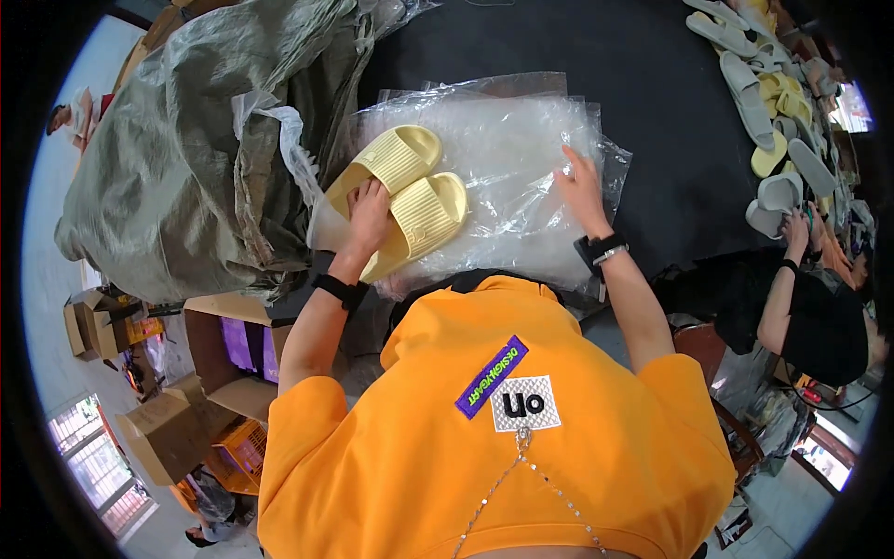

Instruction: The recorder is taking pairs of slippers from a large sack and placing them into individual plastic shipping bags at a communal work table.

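The bags [521, 177] lie in a flat, clear stack on the black table [652, 56], their edges uneven. Two yellow slippers [430, 212] rest over the left part of the bags, side by side and slanted, toes toward the middle of the stack and heels toward its near left corner. The left hand [370, 212] is at the left side of the bags, grasping the pair where their inner edges meet, fingers bent into the far slipper; some fingertips are hidden. The right hand [584, 191] is over the right side of the bags, its grip released, fingers apart and slightly bent; whether the fingertips press on the plastic I cannot tell. A black band [342, 293] circles the left wrist, and a dark watch [596, 250] the right.

Left of the bags bulges a grey-green sack [177, 158], with a whitish plastic strip [289, 140] hanging on its near side. Below and left of the bags, off the table, an open carton [209, 349] holds something purple. Well right of the bags, grey and yellow slides [745, 98] line the table's edge, where a co-worker [824, 321] in black handles a grey one.
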A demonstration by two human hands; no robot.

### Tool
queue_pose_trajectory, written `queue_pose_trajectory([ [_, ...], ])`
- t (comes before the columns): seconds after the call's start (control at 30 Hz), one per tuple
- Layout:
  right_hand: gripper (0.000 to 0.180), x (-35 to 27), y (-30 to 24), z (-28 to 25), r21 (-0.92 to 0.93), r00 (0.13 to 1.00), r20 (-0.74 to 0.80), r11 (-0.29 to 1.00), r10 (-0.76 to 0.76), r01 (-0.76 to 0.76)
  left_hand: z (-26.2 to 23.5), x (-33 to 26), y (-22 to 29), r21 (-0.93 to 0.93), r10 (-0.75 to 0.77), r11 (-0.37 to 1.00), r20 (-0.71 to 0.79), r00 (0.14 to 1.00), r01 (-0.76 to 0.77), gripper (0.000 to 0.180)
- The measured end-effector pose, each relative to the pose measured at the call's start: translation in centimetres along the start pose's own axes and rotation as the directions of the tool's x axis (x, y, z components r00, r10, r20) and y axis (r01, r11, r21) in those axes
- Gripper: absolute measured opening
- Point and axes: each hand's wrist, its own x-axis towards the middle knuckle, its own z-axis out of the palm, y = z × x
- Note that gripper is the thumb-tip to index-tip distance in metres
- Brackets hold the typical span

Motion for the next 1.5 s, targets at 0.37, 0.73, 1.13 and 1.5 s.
queue_pose_trajectory([
  [0.37,0.050,-8.9,-0.6,-4.4,0.157,0.958,0.108,0.947,0.266,-0.281,-4.6,1.4,4.1,0.064,0.127,0.991,-0.181,0.975,-0.117,0.043],
  [0.73,0.047,-10.3,2.6,-5.0,-0.302,0.972,-0.150,0.928,0.181,-0.219,-2.1,2.9,7.4,0.012,0.229,0.973,-0.046,0.972,-0.229,0.038],
  [1.13,0.046,-2.6,2.4,-2.0,-0.397,0.997,0.064,0.915,-0.051,0.073,-3.0,-1.2,4.5,-0.091,-0.054,0.994,0.060,0.997,0.059,0.029],
  [1.5,0.049,-6.4,0.8,-2.7,-0.580,0.993,0.100,0.808,-0.056,0.104,-6.8,0.8,6.2,-0.172,0.018,0.985,0.007,1.000,-0.017,0.024],
])
